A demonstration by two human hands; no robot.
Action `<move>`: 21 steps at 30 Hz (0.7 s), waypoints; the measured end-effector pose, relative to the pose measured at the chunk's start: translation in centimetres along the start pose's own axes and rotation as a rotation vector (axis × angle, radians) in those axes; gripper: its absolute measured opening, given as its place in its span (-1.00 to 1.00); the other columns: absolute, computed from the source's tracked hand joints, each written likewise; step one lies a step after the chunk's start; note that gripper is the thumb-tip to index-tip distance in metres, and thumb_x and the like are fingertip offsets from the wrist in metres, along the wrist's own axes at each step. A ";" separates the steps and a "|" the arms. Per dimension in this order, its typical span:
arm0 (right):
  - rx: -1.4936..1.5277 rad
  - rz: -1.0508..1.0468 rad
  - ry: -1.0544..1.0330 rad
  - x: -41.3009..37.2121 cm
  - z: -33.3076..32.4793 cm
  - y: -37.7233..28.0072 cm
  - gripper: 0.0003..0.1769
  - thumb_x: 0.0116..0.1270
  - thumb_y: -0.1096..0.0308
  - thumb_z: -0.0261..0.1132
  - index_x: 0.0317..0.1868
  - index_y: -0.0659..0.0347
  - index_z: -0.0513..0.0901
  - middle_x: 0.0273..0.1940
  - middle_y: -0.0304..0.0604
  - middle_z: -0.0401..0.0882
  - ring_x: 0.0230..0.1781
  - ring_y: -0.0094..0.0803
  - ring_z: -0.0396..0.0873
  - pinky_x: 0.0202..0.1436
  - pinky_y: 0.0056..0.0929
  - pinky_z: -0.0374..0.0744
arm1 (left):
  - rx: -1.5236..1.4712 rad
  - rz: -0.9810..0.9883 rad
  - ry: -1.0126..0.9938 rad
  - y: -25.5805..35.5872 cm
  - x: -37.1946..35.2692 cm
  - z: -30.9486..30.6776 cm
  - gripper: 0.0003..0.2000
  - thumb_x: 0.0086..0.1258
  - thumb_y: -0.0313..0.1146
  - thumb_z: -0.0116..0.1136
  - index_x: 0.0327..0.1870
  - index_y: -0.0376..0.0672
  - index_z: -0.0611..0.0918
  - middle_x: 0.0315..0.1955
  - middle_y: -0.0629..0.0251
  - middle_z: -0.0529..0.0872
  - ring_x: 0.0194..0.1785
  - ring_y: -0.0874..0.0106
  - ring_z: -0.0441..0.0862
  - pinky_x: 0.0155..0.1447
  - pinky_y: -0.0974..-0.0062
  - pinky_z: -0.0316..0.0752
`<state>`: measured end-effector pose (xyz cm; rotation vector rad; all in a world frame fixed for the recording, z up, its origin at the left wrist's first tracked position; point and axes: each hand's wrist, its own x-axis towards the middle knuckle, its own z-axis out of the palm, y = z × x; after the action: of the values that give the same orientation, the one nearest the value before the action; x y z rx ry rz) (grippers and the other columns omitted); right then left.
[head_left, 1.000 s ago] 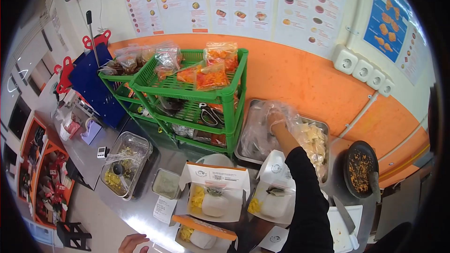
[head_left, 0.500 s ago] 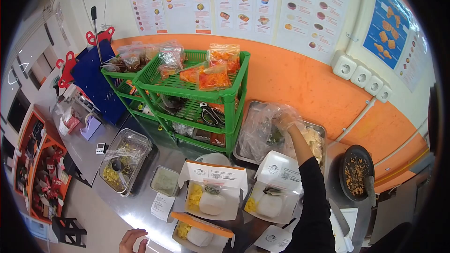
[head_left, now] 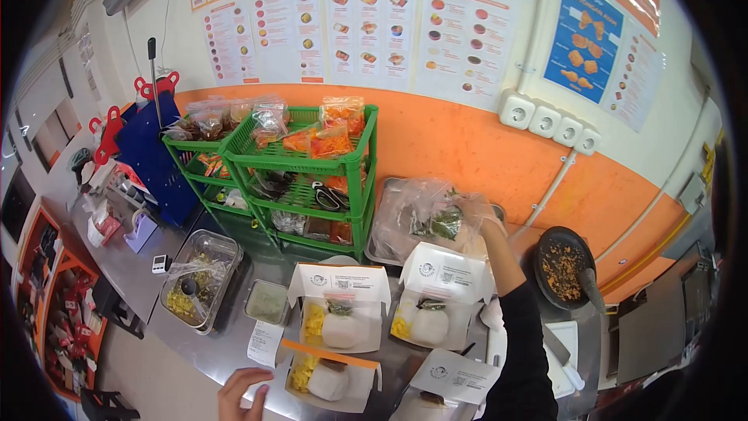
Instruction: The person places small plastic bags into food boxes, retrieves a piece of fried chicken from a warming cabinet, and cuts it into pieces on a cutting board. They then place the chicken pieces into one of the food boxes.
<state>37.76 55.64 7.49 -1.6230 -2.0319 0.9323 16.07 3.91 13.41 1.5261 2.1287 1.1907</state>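
Observation:
My right hand [head_left: 481, 222] reaches into a clear plastic bag [head_left: 401, 214] that holds dark green leafy pieces [head_left: 446, 222]. Its fingers are hidden by the plastic. At the bottom edge, my left hand [head_left: 243, 394] holds nothing, its curved fingers apart from the thumb. Closest to it is an orange-edged food box [head_left: 362, 399] with a white rice mound [head_left: 327, 382] and yellow pieces [head_left: 304, 372]. Behind stand two open white boxes, the left box [head_left: 340, 277] and right box [head_left: 446, 267], each with rice, yellow pieces and dark greens. Another box [head_left: 456, 374] is at the front right.
A green rack [head_left: 292, 160] of bagged food stands at the back. On the left are a clear tub [head_left: 226, 245] and a small container [head_left: 267, 302]. A stone mortar [head_left: 549, 253] and a knife [head_left: 557, 347] on a white board [head_left: 567, 335] are at right.
The view has turned to the right. My right hand has shifted within the bag, and more of the green leaves show. My left hand has come farther into view.

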 end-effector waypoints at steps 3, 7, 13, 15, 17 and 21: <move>0.142 -0.113 0.054 -5.3 -2.7 -0.9 -0.68 0.28 0.18 0.27 -0.14 0.27 0.71 -0.35 -0.13 0.68 -0.42 -0.50 0.55 -0.28 -0.43 0.50 | -0.307 0.019 -0.002 2.2 1.4 3.3 -0.73 0.13 -0.59 0.22 -0.10 -0.27 0.63 -0.02 0.12 0.58 0.02 0.24 0.60 0.10 0.33 0.52; 0.408 -0.291 -0.099 -18.7 -4.5 -4.2 -0.67 0.38 0.14 0.23 -0.10 0.24 0.69 -0.31 -0.30 0.65 -0.38 -0.60 0.51 -0.29 -0.54 0.50 | -0.729 0.038 -0.101 5.3 3.7 8.8 -0.47 0.14 -0.44 0.37 0.15 -0.22 0.42 0.11 0.14 0.44 0.08 0.32 0.53 0.06 0.41 0.53; 0.550 -0.098 -0.074 -36.6 1.1 -1.9 -0.67 0.36 0.12 0.29 -0.13 0.24 0.70 -0.35 -0.40 0.60 -0.36 -0.70 0.47 -0.34 -0.64 0.50 | -1.101 -0.123 -0.385 6.4 0.2 15.6 -0.53 0.22 -0.44 0.35 0.09 -0.19 0.35 -0.01 0.29 0.48 -0.05 0.53 0.53 -0.13 0.58 0.51; 0.742 0.036 0.051 -41.2 3.4 -0.9 -0.71 0.35 0.14 0.30 -0.17 0.22 0.70 -0.38 -0.40 0.58 -0.35 -0.70 0.45 -0.26 -0.66 0.47 | -0.953 -0.155 -0.573 4.4 -2.1 16.3 -0.56 0.23 -0.42 0.36 0.05 -0.18 0.38 -0.14 0.37 0.51 -0.13 0.60 0.52 -0.18 0.64 0.46; 0.870 0.190 0.084 -44.7 6.5 2.8 -0.75 0.34 0.17 0.29 -0.19 0.19 0.68 -0.36 -0.39 0.58 -0.33 -0.67 0.46 -0.22 -0.63 0.48 | -0.810 -0.115 -0.683 2.9 -4.6 16.6 -0.63 0.24 -0.36 0.37 -0.03 -0.18 0.45 -0.43 0.51 0.54 -0.37 0.72 0.47 -0.29 0.72 0.37; 1.392 0.546 0.192 -49.2 11.6 4.4 -0.86 0.31 0.24 0.28 -0.20 0.07 0.57 -0.29 -0.35 0.56 -0.28 -0.53 0.51 -0.20 -0.50 0.49 | -0.708 -0.115 -0.840 -1.2 -7.8 15.3 -0.70 0.31 -0.31 0.30 -0.05 -0.22 0.50 -0.37 0.44 0.58 -0.40 0.71 0.45 -0.34 0.69 0.35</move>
<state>46.26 5.98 1.65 -1.2418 -0.3846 1.6924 28.07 3.99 1.05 1.2192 1.0702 0.8771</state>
